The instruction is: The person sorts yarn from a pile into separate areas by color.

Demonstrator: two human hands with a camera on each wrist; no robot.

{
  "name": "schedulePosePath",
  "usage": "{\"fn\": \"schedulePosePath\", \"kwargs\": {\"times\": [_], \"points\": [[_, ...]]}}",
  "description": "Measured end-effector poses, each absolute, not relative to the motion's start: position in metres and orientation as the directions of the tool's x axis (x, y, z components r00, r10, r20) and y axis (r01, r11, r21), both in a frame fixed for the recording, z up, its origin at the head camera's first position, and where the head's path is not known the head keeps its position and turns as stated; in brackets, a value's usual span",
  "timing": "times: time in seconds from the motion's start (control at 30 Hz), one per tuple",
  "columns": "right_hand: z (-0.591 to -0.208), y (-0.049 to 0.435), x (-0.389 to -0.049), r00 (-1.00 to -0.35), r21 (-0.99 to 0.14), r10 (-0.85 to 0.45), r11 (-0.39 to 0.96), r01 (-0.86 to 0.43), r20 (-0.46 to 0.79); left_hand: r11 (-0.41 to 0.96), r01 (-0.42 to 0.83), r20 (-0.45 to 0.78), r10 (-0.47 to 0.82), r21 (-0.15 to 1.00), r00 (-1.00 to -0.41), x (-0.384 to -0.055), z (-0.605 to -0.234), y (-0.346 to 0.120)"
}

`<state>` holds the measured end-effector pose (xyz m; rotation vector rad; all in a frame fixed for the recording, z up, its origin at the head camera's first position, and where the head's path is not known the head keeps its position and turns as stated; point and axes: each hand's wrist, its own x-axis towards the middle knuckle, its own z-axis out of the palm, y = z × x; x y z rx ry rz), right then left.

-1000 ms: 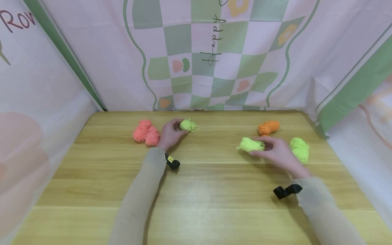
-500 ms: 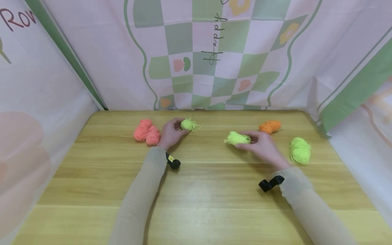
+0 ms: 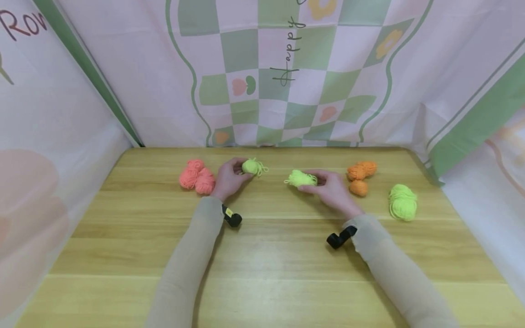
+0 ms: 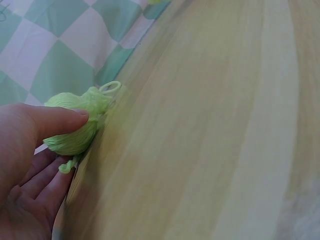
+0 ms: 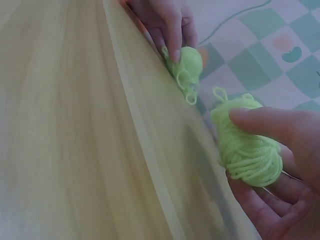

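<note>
My left hand [image 3: 229,178] holds a small pale green ball of yarn [image 3: 249,167] near the back of the table, its loose loops trailing right. In the left wrist view, the thumb presses on that yarn from above, with the fingers beneath. To the right, my right hand [image 3: 331,190] grips a yellow-green ball of yarn [image 3: 301,178] between thumb and fingers. The right wrist view shows this yarn [image 5: 250,145] lifted off the wood, a shadow below it. A gap separates the two green balls.
Several coral-pink yarn balls [image 3: 197,176] lie clustered just left of my left hand. Orange yarn balls [image 3: 358,187] sit right of my right hand. Farther right rests another yellow-green yarn ball [image 3: 403,202]. A patterned curtain [image 3: 270,109] borders the table's back edge.
My right hand has carried its yellow-green yarn ball leftward and slightly back, toward the left hand. The front orange ball has come into sight. My left hand has stayed put.
</note>
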<state>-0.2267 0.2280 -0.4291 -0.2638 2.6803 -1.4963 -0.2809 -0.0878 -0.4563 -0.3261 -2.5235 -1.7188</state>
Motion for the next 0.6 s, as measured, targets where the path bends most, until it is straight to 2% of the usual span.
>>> {"fn": "schedulePosePath", "kwargs": {"times": [0.37,0.6], "points": [[-0.434,0.195,-0.239,-0.992,-0.878,-0.128,0.473,-0.071,0.011,0.347,0.214,0.179,0.130,0.913,-0.975,-0.280,-0.455,-0.088],[-0.436,0.171,-0.243,-0.990,-0.888,-0.140,0.454,-0.078,0.016,0.336,0.216,0.182,0.131,0.917,-0.975,-0.279,-0.454,-0.088]]}}
